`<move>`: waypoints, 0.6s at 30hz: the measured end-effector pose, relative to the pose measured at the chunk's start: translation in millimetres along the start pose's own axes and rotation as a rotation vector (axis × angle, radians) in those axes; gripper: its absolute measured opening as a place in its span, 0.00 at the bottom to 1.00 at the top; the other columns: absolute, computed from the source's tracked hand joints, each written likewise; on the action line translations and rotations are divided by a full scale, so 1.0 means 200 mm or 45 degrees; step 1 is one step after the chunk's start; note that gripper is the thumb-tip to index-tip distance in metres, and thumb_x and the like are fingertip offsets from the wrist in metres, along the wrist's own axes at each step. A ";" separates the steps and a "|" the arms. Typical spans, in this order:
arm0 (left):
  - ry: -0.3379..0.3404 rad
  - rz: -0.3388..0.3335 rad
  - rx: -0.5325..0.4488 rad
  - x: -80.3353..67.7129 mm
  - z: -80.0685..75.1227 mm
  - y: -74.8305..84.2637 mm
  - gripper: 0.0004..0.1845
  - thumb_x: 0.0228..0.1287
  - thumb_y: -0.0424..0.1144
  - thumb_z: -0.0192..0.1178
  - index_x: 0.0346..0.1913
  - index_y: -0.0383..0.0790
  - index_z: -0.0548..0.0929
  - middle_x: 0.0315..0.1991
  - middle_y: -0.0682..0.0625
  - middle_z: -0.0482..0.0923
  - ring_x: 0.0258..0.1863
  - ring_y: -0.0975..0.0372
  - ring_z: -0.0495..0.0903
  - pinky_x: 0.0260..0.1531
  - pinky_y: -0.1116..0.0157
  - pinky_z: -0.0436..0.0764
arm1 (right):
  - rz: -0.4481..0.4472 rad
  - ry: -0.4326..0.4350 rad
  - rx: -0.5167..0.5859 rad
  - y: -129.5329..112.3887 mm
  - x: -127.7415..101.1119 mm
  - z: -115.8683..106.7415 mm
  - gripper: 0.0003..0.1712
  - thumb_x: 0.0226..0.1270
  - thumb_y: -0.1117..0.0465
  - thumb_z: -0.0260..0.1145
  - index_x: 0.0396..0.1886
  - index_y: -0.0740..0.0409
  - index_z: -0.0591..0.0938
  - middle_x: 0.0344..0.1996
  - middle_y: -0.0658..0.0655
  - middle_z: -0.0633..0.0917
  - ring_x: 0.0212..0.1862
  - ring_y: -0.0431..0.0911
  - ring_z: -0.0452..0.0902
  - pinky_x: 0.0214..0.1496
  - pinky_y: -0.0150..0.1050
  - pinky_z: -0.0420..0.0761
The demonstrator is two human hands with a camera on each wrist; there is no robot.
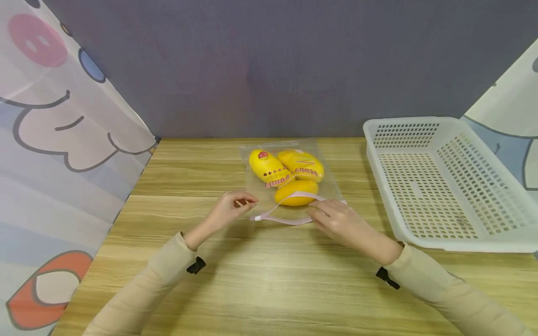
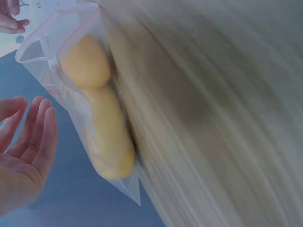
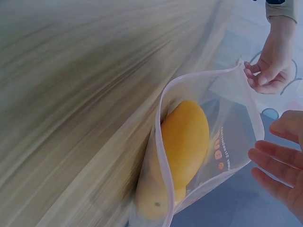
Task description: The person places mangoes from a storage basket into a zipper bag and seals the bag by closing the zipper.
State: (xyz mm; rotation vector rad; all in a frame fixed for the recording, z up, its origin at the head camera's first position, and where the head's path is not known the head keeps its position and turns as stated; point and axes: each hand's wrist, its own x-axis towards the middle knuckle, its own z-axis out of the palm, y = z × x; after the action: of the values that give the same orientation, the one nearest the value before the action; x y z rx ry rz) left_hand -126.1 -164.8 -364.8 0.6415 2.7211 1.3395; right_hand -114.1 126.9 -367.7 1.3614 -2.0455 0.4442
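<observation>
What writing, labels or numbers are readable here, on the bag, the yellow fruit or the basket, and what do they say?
Red lettering on the bag, over the yellow fruit: too blurred and small to read.
Orange marks on the bag's printed side, right wrist view: too blurred to read.
Round red sticker on one fruit: no legible text.
White basket: no writing visible.
Patterned curtain: shapes only, no words.

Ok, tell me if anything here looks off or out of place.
Nothing stands out. The clear zip bag lies flat on the table, mouth open, yellow fruits inside, nothing spilled. The white basket sits level.
</observation>
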 end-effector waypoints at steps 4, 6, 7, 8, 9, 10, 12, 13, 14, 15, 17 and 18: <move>0.014 -0.052 0.024 -0.03 -0.01 -0.02 0.08 0.57 0.32 0.58 0.38 0.33 0.82 0.36 0.45 0.81 0.30 0.60 0.77 0.28 0.68 0.78 | -0.015 0.014 0.021 -0.01 0.02 0.01 0.20 0.70 0.60 0.42 0.33 0.64 0.80 0.33 0.58 0.81 0.35 0.49 0.78 0.38 0.42 0.79; 0.034 -0.073 0.029 -0.05 -0.02 -0.03 0.08 0.56 0.31 0.58 0.38 0.33 0.82 0.36 0.45 0.81 0.29 0.60 0.77 0.26 0.69 0.78 | -0.025 0.021 0.026 -0.02 0.03 0.02 0.20 0.70 0.60 0.43 0.33 0.64 0.80 0.33 0.58 0.81 0.35 0.49 0.78 0.38 0.41 0.79; 0.049 -0.082 0.028 -0.05 -0.02 -0.03 0.07 0.56 0.31 0.59 0.38 0.33 0.82 0.36 0.44 0.81 0.29 0.60 0.77 0.24 0.70 0.77 | -0.029 0.024 0.027 -0.02 0.04 0.02 0.20 0.70 0.60 0.43 0.32 0.64 0.80 0.33 0.58 0.81 0.35 0.49 0.78 0.39 0.41 0.79; 0.061 -0.093 0.031 -0.06 -0.02 -0.04 0.07 0.56 0.31 0.59 0.37 0.33 0.82 0.36 0.44 0.81 0.28 0.60 0.77 0.24 0.70 0.77 | -0.033 0.028 0.029 -0.02 0.05 0.03 0.20 0.70 0.61 0.43 0.32 0.64 0.80 0.33 0.58 0.81 0.35 0.49 0.78 0.39 0.41 0.79; 0.070 -0.113 0.030 -0.07 -0.02 -0.04 0.07 0.56 0.32 0.59 0.37 0.33 0.82 0.35 0.44 0.81 0.28 0.60 0.77 0.23 0.71 0.77 | -0.033 0.026 0.032 -0.03 0.05 0.03 0.20 0.70 0.60 0.43 0.32 0.64 0.80 0.33 0.58 0.81 0.35 0.50 0.78 0.39 0.41 0.79; 0.074 -0.134 0.017 -0.07 -0.02 -0.04 0.07 0.56 0.32 0.59 0.37 0.33 0.82 0.35 0.44 0.81 0.28 0.60 0.77 0.23 0.70 0.77 | -0.034 0.026 0.037 -0.03 0.06 0.03 0.20 0.69 0.60 0.43 0.33 0.64 0.80 0.33 0.58 0.81 0.36 0.50 0.78 0.40 0.41 0.79; 0.073 -0.179 -0.024 -0.08 -0.03 -0.05 0.08 0.56 0.32 0.59 0.38 0.31 0.81 0.34 0.43 0.80 0.28 0.59 0.77 0.23 0.67 0.79 | -0.038 0.030 0.052 -0.04 0.07 0.04 0.19 0.69 0.61 0.43 0.33 0.64 0.80 0.33 0.58 0.81 0.36 0.50 0.78 0.40 0.41 0.79; 0.064 -0.207 -0.048 -0.09 -0.03 -0.05 0.08 0.57 0.32 0.58 0.38 0.31 0.81 0.34 0.43 0.80 0.28 0.58 0.77 0.23 0.65 0.80 | -0.038 0.031 0.066 -0.04 0.08 0.04 0.19 0.69 0.61 0.44 0.33 0.65 0.80 0.33 0.58 0.81 0.36 0.50 0.78 0.41 0.41 0.79; 0.052 -0.234 -0.082 -0.09 -0.03 -0.05 0.09 0.57 0.32 0.58 0.39 0.30 0.80 0.33 0.43 0.80 0.28 0.57 0.77 0.23 0.63 0.80 | -0.040 0.034 0.082 -0.05 0.09 0.05 0.18 0.69 0.62 0.44 0.33 0.65 0.80 0.33 0.57 0.81 0.36 0.50 0.78 0.41 0.41 0.79; 0.037 -0.259 -0.116 -0.10 -0.03 -0.06 0.10 0.57 0.32 0.58 0.39 0.29 0.79 0.33 0.42 0.79 0.28 0.56 0.77 0.23 0.62 0.81 | -0.039 0.030 0.095 -0.05 0.09 0.05 0.18 0.68 0.62 0.45 0.33 0.65 0.80 0.33 0.57 0.81 0.37 0.49 0.78 0.42 0.40 0.79; 0.002 -0.301 -0.168 -0.11 -0.03 -0.07 0.11 0.58 0.33 0.57 0.40 0.28 0.78 0.33 0.42 0.79 0.27 0.53 0.77 0.23 0.60 0.81 | -0.040 0.027 0.111 -0.06 0.10 0.06 0.16 0.67 0.63 0.47 0.33 0.64 0.80 0.34 0.57 0.81 0.37 0.49 0.78 0.43 0.39 0.78; -0.019 -0.323 -0.189 -0.11 -0.03 -0.07 0.11 0.58 0.33 0.57 0.40 0.27 0.78 0.33 0.41 0.78 0.27 0.52 0.77 0.23 0.60 0.81 | -0.044 0.027 0.118 -0.06 0.11 0.07 0.14 0.66 0.64 0.48 0.33 0.64 0.80 0.34 0.57 0.81 0.37 0.49 0.78 0.43 0.39 0.78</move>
State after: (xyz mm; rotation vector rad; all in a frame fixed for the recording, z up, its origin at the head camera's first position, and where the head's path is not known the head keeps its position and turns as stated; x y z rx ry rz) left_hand -111.7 -185.0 -375.8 0.2829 2.5534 1.4453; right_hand -113.5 99.0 -363.7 1.4381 -2.0033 0.5416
